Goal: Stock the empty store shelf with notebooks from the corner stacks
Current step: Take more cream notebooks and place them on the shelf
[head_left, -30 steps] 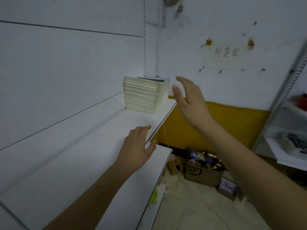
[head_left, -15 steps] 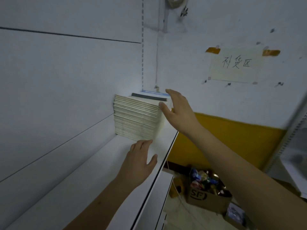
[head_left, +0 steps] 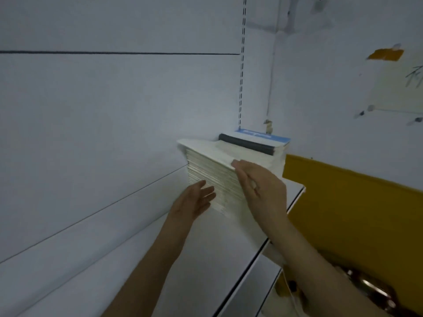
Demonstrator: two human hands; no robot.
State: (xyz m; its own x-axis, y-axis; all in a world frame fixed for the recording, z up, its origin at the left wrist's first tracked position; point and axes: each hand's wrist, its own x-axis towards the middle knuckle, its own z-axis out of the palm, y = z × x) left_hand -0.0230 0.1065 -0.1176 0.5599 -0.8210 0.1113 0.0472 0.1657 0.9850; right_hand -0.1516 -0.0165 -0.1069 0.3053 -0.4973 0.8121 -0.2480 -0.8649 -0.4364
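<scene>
A tall stack of cream notebooks (head_left: 206, 165) stands in the far corner of the white shelf (head_left: 201, 252). Behind it, a second stack topped by a blue-covered notebook with a dark spine (head_left: 256, 139) is partly hidden. My right hand (head_left: 261, 188) lies flat against the front corner of the cream stack, fingertips at its top edge. Fingers spread, my left hand (head_left: 194, 200) reaches the stack's lower left side and holds nothing. Whether the right fingers grip any notebooks is unclear.
The white back panel (head_left: 114, 110) runs along the left. A yellow wall band (head_left: 354, 202) sits right of the shelf end. A taped paper sign (head_left: 398, 88) hangs on the wall. Clutter (head_left: 366, 287) lies on the floor below.
Both hands moved forward to the cream stack. My right hand went from the stack's top corner onto its front corner; my left hand left the shelf surface and reached the stack's side.
</scene>
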